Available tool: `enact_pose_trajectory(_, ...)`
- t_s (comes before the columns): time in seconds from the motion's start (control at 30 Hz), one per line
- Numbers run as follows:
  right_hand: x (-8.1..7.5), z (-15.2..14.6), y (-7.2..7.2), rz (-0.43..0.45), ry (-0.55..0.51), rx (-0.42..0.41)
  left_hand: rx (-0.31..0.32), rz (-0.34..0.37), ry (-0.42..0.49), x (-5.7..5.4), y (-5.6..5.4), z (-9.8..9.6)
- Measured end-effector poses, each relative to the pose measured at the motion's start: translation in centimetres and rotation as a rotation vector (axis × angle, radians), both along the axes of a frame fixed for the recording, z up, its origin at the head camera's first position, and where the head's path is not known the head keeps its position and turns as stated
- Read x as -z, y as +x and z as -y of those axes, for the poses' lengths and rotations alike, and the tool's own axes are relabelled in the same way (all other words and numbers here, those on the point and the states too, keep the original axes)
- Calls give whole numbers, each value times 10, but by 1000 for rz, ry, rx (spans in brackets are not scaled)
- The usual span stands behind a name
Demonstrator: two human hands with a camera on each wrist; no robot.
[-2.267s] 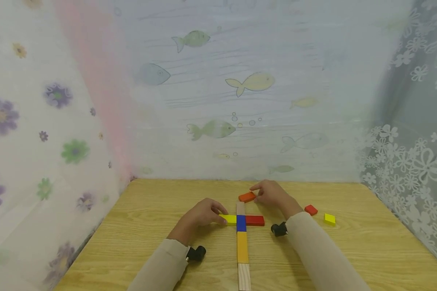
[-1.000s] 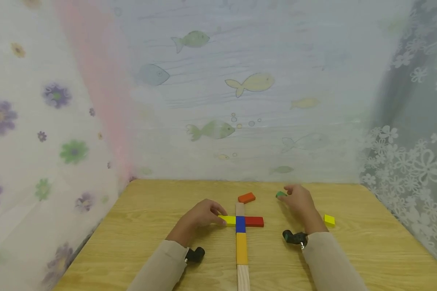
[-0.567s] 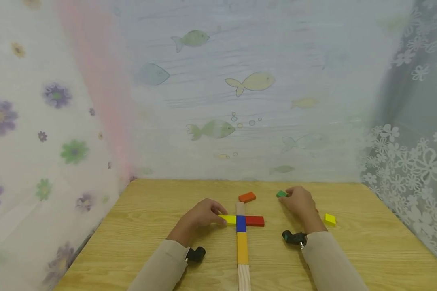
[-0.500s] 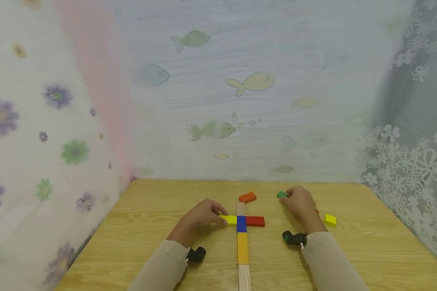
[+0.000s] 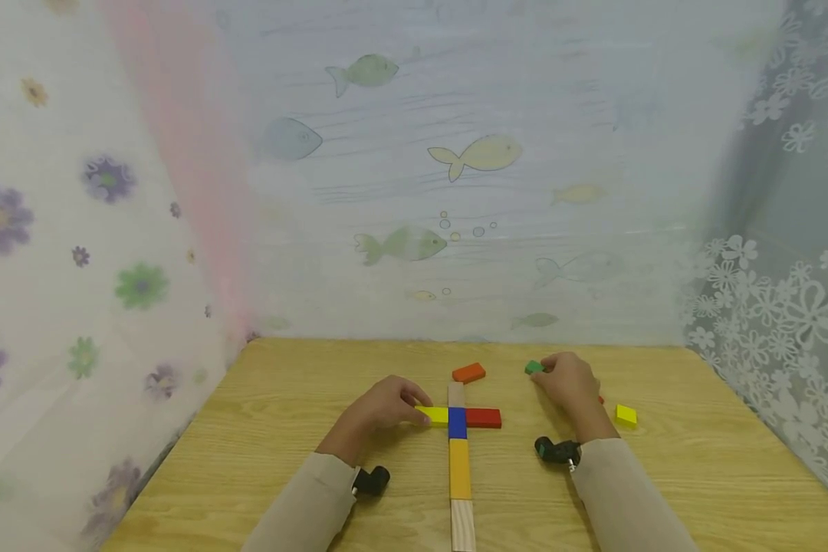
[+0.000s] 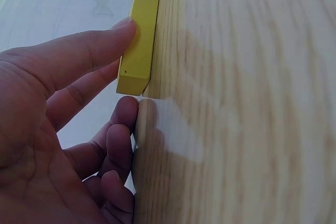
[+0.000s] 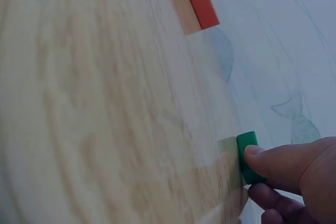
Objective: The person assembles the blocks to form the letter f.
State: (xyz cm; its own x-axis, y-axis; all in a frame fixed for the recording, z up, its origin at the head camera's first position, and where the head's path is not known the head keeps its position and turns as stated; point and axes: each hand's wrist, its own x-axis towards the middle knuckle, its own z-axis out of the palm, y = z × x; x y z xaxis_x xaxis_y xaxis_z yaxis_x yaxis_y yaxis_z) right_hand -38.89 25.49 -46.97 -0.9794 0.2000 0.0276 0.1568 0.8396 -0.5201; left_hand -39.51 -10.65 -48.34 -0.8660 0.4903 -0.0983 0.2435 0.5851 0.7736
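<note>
My left hand (image 5: 385, 402) holds a yellow block (image 5: 438, 417) by its outer end; in the left wrist view the thumb lies on the yellow block's face (image 6: 143, 35). That block meets a blue block (image 5: 458, 423) at the centre of a flat cross, with a red block (image 5: 484, 418) opposite. An amber block (image 5: 459, 469) and plain wooden block (image 5: 463, 526) run toward me; another plain block (image 5: 456, 394) points away. My right hand (image 5: 569, 381) pinches a small green block (image 5: 533, 368) at the table's back, thumb on its face (image 7: 245, 141) in the right wrist view.
An orange block (image 5: 469, 373) lies slanted just beyond the cross's far end. Right of my right wrist sit a small yellow block (image 5: 625, 415) and a red piece (image 5: 601, 399), mostly hidden by the hand. A fish-patterned sheet (image 5: 414, 192) hangs behind the wooden table (image 5: 697, 460).
My right hand has left the orange block and moved right to the green one, where it has stayed lately. It now covers most of the small red block. My left hand has kept its place.
</note>
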Motion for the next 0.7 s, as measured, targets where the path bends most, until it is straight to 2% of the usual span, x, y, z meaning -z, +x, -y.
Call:
enact_pose_trajectory(0.27, 2, 2, 0, -5, -10, -9, -2, 8, 4, 0, 0, 0)
enact_pose_trajectory(0.47, 0, 7, -3, -23, 1, -40, -34, 28, -7, 0, 1, -1)
enact_pose_trajectory(0.7, -1, 14, -7, -8, -9, -74, -11, 8, -6, -1, 0, 0)
